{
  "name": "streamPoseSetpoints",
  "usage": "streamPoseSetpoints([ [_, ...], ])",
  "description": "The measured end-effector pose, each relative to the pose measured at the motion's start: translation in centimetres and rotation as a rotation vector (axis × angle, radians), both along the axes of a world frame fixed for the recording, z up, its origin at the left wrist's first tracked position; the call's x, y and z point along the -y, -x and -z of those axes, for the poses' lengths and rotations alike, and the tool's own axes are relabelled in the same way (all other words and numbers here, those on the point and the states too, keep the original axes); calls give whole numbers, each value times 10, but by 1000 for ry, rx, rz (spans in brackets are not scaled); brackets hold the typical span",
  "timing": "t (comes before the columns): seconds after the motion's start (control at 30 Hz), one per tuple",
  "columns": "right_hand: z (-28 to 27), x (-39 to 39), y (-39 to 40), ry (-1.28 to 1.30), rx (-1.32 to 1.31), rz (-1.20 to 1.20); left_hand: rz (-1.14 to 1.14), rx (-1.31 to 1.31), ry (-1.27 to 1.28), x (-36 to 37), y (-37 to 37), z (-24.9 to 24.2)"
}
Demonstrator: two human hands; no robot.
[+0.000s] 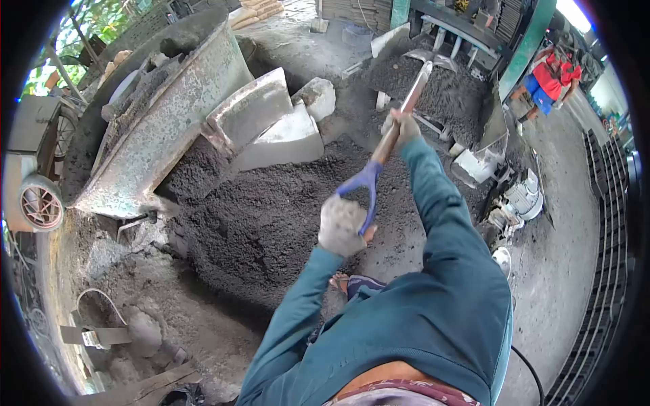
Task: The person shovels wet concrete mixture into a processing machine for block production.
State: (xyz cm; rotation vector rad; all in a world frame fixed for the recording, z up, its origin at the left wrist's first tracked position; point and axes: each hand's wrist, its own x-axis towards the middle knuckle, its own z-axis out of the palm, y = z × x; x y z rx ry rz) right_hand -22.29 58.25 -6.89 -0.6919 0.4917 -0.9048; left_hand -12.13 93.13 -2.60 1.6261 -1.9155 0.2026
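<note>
Nearest to us, our left hand (342, 227), in a pale glove, is closed around the blue handle (369, 181) of a shovel (387, 144); our right hand (405, 128), farther up, wraps the shaft. Both grips are narrow. The shovel slants away from us, up and slightly right, its blade (433, 59) at the dark mix by the machine (467, 34).

Beneath and left of our hands spreads a large dark pile (264, 223). Its left side runs up to the large metal drum (169, 122), whose wall leans across the left of the view. Right of our body, a motor (525, 196) sits near the machine's side, and beyond it a strip of grey floor (562, 237) lies open as far as the dark stacked racks (602, 271). Farther off, a person (547, 81) in a red top and blue shorts is near the right edge.

The shovel has a Y-shaped blue handle, a brownish shaft with a pale metal upper part, and a worn, greyish blade. The pile looks coarse and crumbly.

Our fingers are partly hidden behind the handle and shaft. We cannot tell how deep the blade sits. The round lens border cuts off the racks and drum surroundings.
</note>
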Motion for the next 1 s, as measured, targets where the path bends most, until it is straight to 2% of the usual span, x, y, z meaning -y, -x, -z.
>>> streamPoseSetpoints([
  [0.07, 8, -65, 20, -26, 63, -25, 34, -128, 19, -40, 20, 48],
  [0.13, 17, -133, 37, -47, 52, -52, -7, -161, -128, -97, 30, 77],
  [0.2, 4, -210, 48, 45, -50, -148, -66, -202, -224, -159, 23, 124],
  [0.23, 12, -235, 50, 33, 12, -231, -109, -193, -193, -187, 18, 131],
  [0.27, 22, -260, 51, 19, 73, -312, -146, -188, -188, -215, 12, 135],
  [0.37, 45, -338, 51, -124, 263, -347, -265, -162, -233, -290, -7, 130],
  [0.53, 57, -418, 81, -446, 272, -200, -312, -56, -320, -349, -10, 87],
  [0.6, 50, -436, 101, -659, 187, -61, -259, -44, -307, -356, -3, 65],
  [0.67, 69, -440, 121, -763, 182, 59, -189, -62, -241, -349, 8, 42],
  [0.77, 108, -424, 150, -900, 143, 210, -95, -193, -217, -307, 36, -10],
  [0.83, 130, -407, 174, -971, 152, 301, -4, -172, -203, -271, 59, -36],
  [0.9, 151, -387, 195, -1062, 99, 377, 120, -164, -220, -231, 88, -57],
  [1.0, 180, -360, 229, -1082, 102, 371, 471, -420, -291, -165, 117, -99],
])
